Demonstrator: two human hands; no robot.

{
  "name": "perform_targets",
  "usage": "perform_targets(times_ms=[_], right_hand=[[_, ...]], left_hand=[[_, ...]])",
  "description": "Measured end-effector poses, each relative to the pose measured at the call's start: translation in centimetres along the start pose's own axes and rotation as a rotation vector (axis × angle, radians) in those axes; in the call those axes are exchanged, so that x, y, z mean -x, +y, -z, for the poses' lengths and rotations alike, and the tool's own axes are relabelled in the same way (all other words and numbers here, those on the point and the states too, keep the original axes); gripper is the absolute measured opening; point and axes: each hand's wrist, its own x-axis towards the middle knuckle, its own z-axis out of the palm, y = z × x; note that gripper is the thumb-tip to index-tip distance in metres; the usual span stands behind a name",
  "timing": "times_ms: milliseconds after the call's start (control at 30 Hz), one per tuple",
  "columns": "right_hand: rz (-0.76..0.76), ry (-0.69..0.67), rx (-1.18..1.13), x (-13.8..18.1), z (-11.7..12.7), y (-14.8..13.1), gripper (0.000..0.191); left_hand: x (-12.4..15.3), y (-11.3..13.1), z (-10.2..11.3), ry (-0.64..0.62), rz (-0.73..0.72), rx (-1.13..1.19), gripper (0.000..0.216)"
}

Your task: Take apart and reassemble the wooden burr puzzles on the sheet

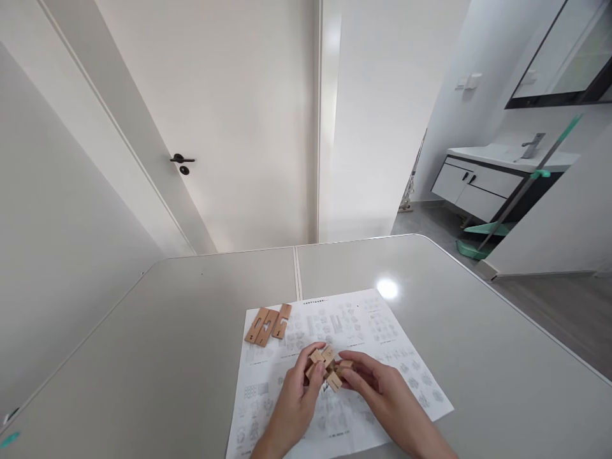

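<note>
1. Fingers and thumb of the left hand (297, 396) curl round the wooden cluster (328, 355), gripping its left side; from my end of the feed the hold looks firm.
2. On the other side I see the right hand (386, 390) with its fingertips pinching the cluster's right end. I cannot tell whether the piece there is locked in or only held against the rest.
3. The wooden cluster sits between the two hands, over the lower middle of a printed sheet (261, 375). I cannot make out whether it touches the paper.
4. I judge the work to be partway along: several blocks already sit crosswise together in the cluster, while three flat wooden pieces (266, 328) lie apart at the sheet's upper left corner, not joined to anything. Two lie side by side and the third just beside them, each with a cut-out.
5. My count: two hands, one cluster, three loose pieces, one sheet. The blocks inside the cluster I cannot number, since fingers cover part of it.
6. The sheet, covered in small drawings too faint for me to read, lies on one grey table (182, 331).
7. Farther out I count one door (248, 95) with one black handle (182, 159) and, at the right, one washbasin cabinet (482, 185) with one tap (533, 145), near a green dustpan (471, 250) on the floor.
</note>
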Motion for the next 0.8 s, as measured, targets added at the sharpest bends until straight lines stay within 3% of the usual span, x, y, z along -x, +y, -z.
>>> perform_targets(times_ms=[167,333,467,533,633,800], right_hand=[[0.015,0.107,0.164,0.5,0.1,-0.3,0.037],[0.073,0.17,0.257,0.6,-0.9,1.1,0.032],[0.091,0.196,0.263,0.8,-1.5,1.7,0.031],[0.127,0.216,0.272,1.0,-1.6,1.7,0.031],[0.219,0.254,0.3,1.1,-1.8,1.5,0.033],[0.246,0.358,0.381,1.4,-2.8,1.5,0.033]], left_hand=[[0.2,-0.4,-0.2,-0.019,-0.044,-0.032,0.048],[0.6,-0.4,-0.2,-0.042,-0.053,-0.068,0.039],[0.8,-0.2,-0.4,-0.041,0.005,-0.048,0.076],[0.8,-0.1,-0.5,0.0,-0.004,-0.078,0.08],[0.6,-0.2,-0.6,0.045,-0.096,-0.17,0.066],[0.4,-0.6,-0.6,0.083,-0.277,-0.321,0.071]])
